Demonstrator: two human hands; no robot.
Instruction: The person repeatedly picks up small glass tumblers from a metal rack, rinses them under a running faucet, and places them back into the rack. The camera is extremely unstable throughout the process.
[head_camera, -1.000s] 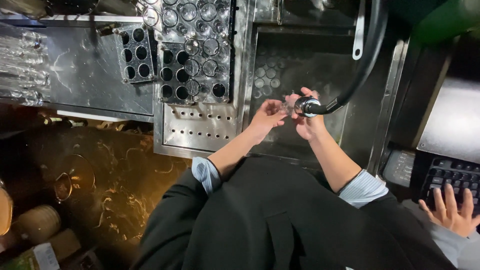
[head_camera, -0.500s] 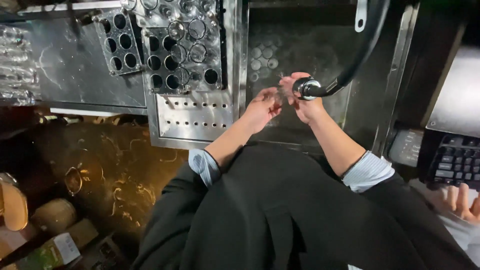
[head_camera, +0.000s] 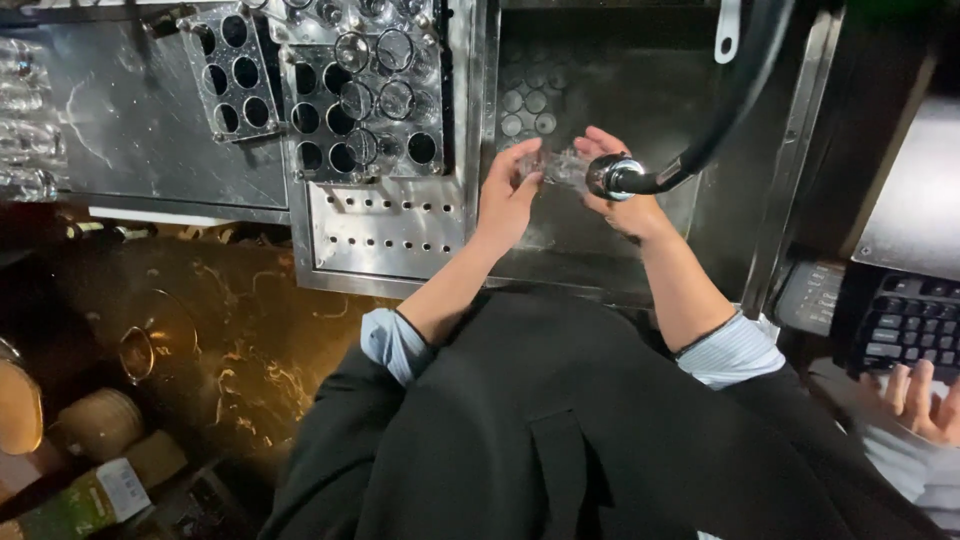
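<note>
Over a steel sink (head_camera: 600, 90) my left hand (head_camera: 508, 195) and my right hand (head_camera: 622, 195) both hold a small clear glass (head_camera: 558, 165) between them. A black hose spray tap (head_camera: 620, 177) hangs right in front of my right hand, its head pointing at the glass. Which fingers close round the glass is hard to make out, because the tap head covers part of my right hand. Both sleeves are rolled back to light blue cuffs, and a dark apron covers my front.
Left of the sink lies a perforated steel drain plate (head_camera: 385, 230), and above it a rack (head_camera: 360, 90) with several upturned glasses. More glasses (head_camera: 25, 120) stand at the far left. Another person's hand (head_camera: 920, 400) rests by a black keyboard (head_camera: 905, 325) at the right.
The view has shifted slightly; my hands stay at the tap with the glass, turning it a little. The other person's hand has moved down off the keyboard.
</note>
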